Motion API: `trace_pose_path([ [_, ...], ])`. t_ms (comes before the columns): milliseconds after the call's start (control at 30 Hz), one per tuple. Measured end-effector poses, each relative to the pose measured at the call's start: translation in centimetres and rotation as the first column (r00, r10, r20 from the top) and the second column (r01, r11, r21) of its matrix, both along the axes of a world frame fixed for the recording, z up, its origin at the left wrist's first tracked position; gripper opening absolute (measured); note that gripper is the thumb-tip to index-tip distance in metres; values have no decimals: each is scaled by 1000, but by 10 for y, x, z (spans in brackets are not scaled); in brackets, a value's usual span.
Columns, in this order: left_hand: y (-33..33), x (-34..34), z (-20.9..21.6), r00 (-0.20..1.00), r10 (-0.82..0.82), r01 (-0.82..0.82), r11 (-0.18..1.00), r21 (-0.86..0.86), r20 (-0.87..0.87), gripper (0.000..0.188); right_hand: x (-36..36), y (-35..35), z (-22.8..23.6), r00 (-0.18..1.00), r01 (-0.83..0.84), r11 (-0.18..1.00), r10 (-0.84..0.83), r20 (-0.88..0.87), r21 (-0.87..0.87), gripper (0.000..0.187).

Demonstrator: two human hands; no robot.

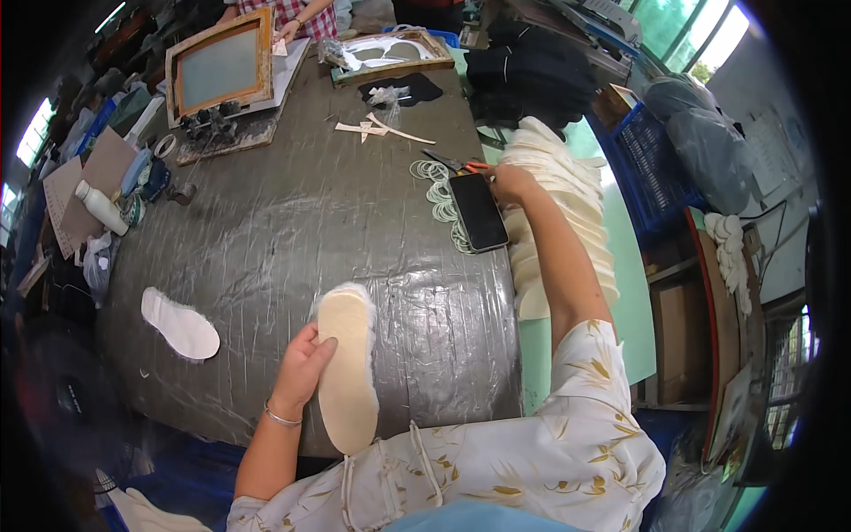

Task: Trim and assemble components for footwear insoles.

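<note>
My left hand (301, 365) grips a cream-coloured insole (349, 381) by its left edge, thumb on top. White fluff shows along the insole's far end and right side. My right hand (511, 184) reaches out to the far right, its fingers closed at the orange handles of a pair of scissors (463, 164); its fingertips are partly hidden. Just below that hand lies a black phone (480, 213) on several pale green rings (441, 192). Another insole (181, 326), whitish with a fluffy edge, lies flat on the left of the dark table (257, 257).
A long stack of cream insoles (567, 222) lies along the right on a green surface (631, 284). Black cloth pieces (530, 75) are piled behind it. Wooden frames (264, 55), pale strips (377, 130) and another person's hands (288, 32) are at the far side. A white bottle (100, 207) stands left.
</note>
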State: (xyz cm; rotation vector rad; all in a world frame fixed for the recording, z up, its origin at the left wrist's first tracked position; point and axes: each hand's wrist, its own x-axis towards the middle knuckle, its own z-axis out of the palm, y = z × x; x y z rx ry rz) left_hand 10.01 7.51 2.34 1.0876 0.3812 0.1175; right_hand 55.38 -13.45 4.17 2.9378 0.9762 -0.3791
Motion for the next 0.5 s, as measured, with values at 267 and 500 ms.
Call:
trace_pose_path([
  [267, 15, 15, -7, 998, 65, -64, 988, -142, 2, 29, -2, 13, 5, 991, -134, 991, 134, 2, 3, 40],
  [500, 25, 31, 1, 992, 50, -51, 999, -3, -120, 27, -6, -6, 15, 713, -36, 996, -30, 701, 80, 27],
])
